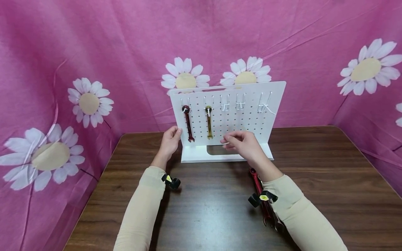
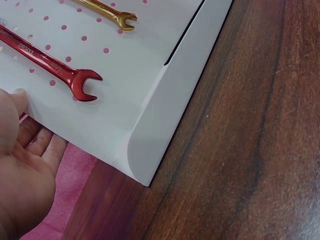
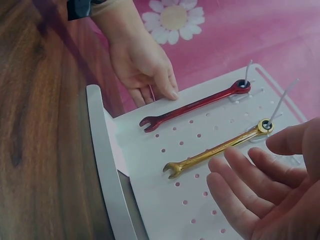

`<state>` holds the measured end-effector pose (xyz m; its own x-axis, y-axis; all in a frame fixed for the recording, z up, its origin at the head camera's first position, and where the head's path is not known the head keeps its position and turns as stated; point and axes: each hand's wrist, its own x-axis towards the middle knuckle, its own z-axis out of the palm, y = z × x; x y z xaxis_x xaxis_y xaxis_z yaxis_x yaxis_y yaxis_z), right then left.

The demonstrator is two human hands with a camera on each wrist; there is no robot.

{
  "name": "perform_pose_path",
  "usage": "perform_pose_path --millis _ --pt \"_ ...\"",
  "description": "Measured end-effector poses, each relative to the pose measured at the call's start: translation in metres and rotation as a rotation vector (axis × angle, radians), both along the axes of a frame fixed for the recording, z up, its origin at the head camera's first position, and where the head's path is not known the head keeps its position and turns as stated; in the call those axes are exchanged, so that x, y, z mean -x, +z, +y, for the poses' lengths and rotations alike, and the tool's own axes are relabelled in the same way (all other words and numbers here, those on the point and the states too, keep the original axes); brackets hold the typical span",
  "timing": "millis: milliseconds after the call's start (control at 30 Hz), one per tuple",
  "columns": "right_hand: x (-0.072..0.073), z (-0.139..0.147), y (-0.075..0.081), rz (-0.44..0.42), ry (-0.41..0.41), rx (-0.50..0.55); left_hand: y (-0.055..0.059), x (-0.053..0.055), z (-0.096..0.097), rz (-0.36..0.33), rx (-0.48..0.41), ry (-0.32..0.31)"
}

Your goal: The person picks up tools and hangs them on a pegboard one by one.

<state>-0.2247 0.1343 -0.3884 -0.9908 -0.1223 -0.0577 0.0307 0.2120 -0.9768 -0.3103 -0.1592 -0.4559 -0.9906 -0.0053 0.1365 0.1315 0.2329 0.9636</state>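
A white pegboard [image 1: 232, 122] stands upright on its base. My left hand [image 1: 170, 141] grips its left edge, thumb on the front face and fingers behind, as the left wrist view shows. Beside that thumb a red combination wrench [image 3: 195, 106] hangs by its ring end from a hook. To its right a gold wrench [image 3: 217, 150] hangs the same way. My right hand [image 1: 243, 143] is in front of the lower middle of the board, fingers loosely bent and holding nothing. In the right wrist view its fingertips overlap the gold wrench's side.
Several white hooks [image 1: 240, 104] without wrenches line the board's upper right. On the brown wooden table [image 1: 201, 209], a red wrench [image 1: 257, 181] and other wrenches lie partly hidden under my right forearm. A pink curtain [image 1: 135, 45] with daisies hangs behind and at both sides.
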Motion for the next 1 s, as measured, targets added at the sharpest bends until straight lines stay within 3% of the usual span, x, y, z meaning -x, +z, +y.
perform_pose_path --millis 400,1000 --pt "-0.027 0.026 -0.004 0.079 0.031 0.017 0.002 0.001 0.001 0.002 -0.005 0.011" --pt "-0.061 0.066 -0.027 -0.008 0.011 -0.034 -0.002 0.0 0.001 0.008 -0.002 0.022"
